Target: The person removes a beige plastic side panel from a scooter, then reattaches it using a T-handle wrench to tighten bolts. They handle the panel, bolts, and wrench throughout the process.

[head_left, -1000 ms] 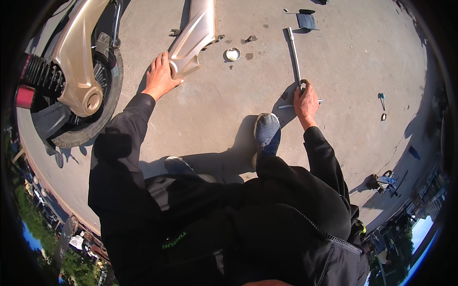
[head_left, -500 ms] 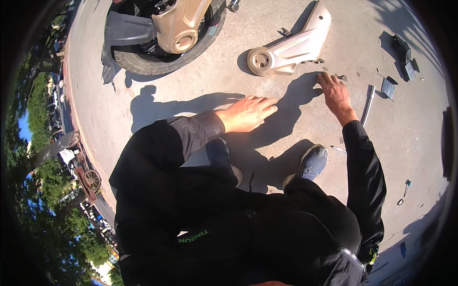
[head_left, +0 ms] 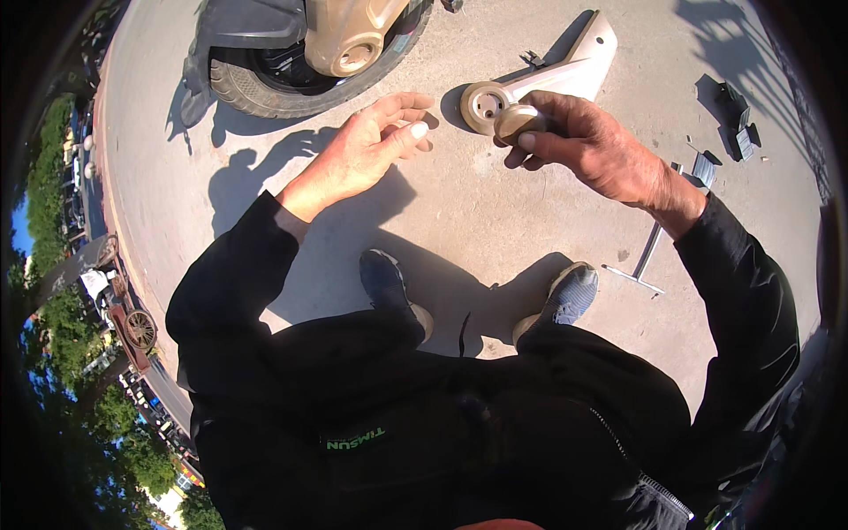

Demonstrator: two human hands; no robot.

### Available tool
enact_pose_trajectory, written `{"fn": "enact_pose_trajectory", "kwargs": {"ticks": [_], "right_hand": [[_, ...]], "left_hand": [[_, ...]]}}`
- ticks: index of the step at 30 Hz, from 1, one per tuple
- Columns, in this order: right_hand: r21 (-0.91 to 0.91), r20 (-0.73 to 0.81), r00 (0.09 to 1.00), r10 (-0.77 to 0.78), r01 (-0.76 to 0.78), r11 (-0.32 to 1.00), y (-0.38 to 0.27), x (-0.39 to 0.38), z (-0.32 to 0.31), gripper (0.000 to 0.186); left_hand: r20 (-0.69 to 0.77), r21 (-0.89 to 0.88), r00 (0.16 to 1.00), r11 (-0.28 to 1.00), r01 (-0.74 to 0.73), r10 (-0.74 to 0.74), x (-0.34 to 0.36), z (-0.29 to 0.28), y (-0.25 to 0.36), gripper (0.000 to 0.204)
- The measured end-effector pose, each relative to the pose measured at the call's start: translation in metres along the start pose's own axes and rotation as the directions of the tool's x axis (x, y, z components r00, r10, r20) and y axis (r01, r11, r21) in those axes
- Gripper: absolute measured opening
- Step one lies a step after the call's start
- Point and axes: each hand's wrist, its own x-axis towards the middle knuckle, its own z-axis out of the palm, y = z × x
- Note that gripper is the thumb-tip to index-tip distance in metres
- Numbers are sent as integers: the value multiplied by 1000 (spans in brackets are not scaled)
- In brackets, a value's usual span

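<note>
My right hand [head_left: 596, 146] is raised over the ground, thumb and fingers pinching a round, gold-coloured cap [head_left: 516, 122] by its edge. Across from it, my left hand [head_left: 367, 146] hangs in the air with bent fingers apart and nothing in it. Beyond the right hand a pale gold cover panel [head_left: 583, 71] lies on the concrete, its round end with a recessed hub partly behind the cap. At the upper left, a similar gold cover [head_left: 349, 35] sits against a black tyre [head_left: 265, 102].
A dark mudguard [head_left: 252, 25] juts over the tyre. To the right lie a T-handled metal tool [head_left: 647, 252], a grey ribbed piece [head_left: 704, 170] and a black bracket-like part [head_left: 733, 110]. My shoes [head_left: 572, 291] stand on the concrete. A cart wheel [head_left: 140, 329] shows far left.
My right hand has risen from the ground and moved left, now with the round cap in it. My left hand has lifted and shifted left and farther away, its fingers now curled.
</note>
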Motion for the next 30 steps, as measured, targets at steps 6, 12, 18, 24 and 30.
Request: {"fn": "enact_pose_trajectory", "kwargs": {"ticks": [6, 12, 18, 24, 30], "right_hand": [[217, 29, 990, -137, 127, 968, -28, 87, 30, 46], [136, -138, 953, -269, 288, 948, 6, 127, 80, 47], [251, -450, 855, -258, 398, 882, 44, 135, 105, 48], [132, -524, 809, -266, 386, 913, 35, 126, 100, 34], [876, -418, 900, 120, 365, 315, 44, 125, 116, 29]], "left_hand": [[-269, -235, 957, 956, -176, 110, -8, -7, 7, 41], [-394, -144, 918, 983, -110, 45, -26, -21, -24, 33], [-393, 162, 901, 978, -130, 185, -18, -40, -30, 33], [-206, -32, 975, 995, -92, 84, 11, -47, -33, 34], [-97, -332, 987, 931, -150, 124, 24, -51, -31, 39]]}}
